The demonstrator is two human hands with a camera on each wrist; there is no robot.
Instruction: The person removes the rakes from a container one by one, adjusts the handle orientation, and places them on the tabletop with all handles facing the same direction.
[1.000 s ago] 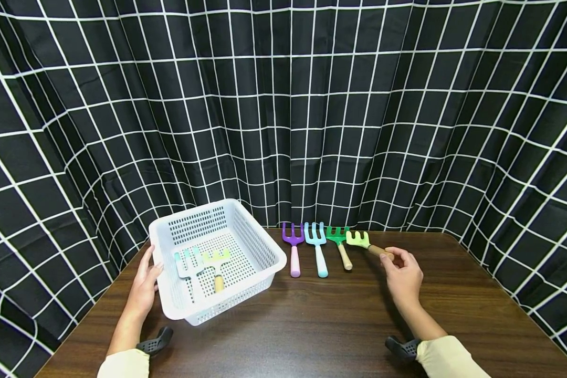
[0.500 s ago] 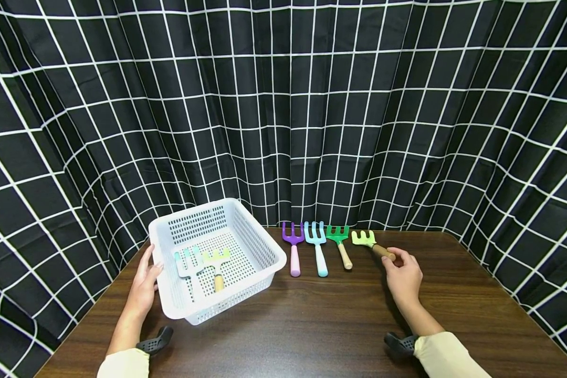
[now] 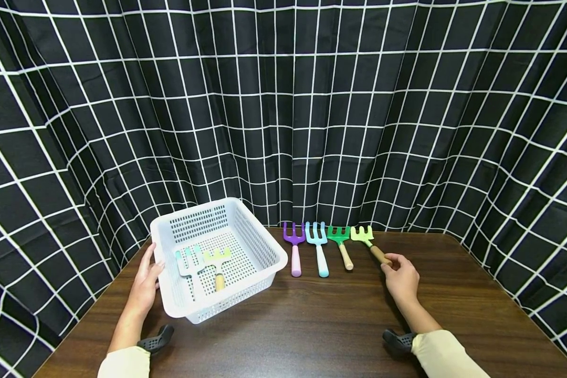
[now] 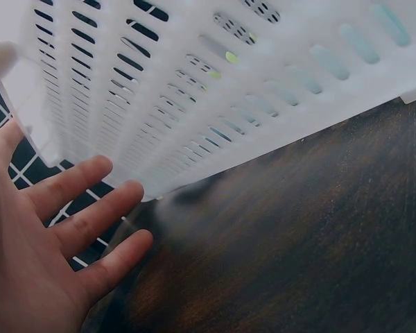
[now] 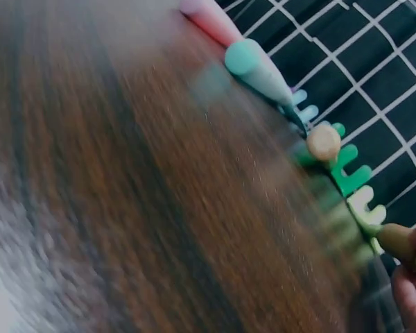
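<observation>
My right hand (image 3: 402, 283) pinches the wooden handle end of a light-green hand fork (image 3: 363, 234), tines toward the curtain. Left of it, in a row, lie a dark-green hand fork (image 3: 344, 247) with a wooden handle, a light-blue one (image 3: 319, 249) and a purple one (image 3: 295, 247) with a pink handle. My left hand (image 3: 144, 286) holds the left rim of a white basket (image 3: 269, 262), thumb over the rim. In the left wrist view its other fingers (image 4: 100, 211) stretch straight below the rim. Inside the basket lie a pale-blue hand fork (image 3: 191, 265) and a yellow-green one (image 3: 219, 262).
The brown wooden table (image 3: 307, 325) spreads in front of the row and the basket. A black curtain (image 3: 302, 115) with a white grid hangs behind the table and round both sides.
The light-green hand fork first shifted right, away from the dark-green one; its handle has since swung toward me, making it stand straighter. The left hand and basket have stayed put.
</observation>
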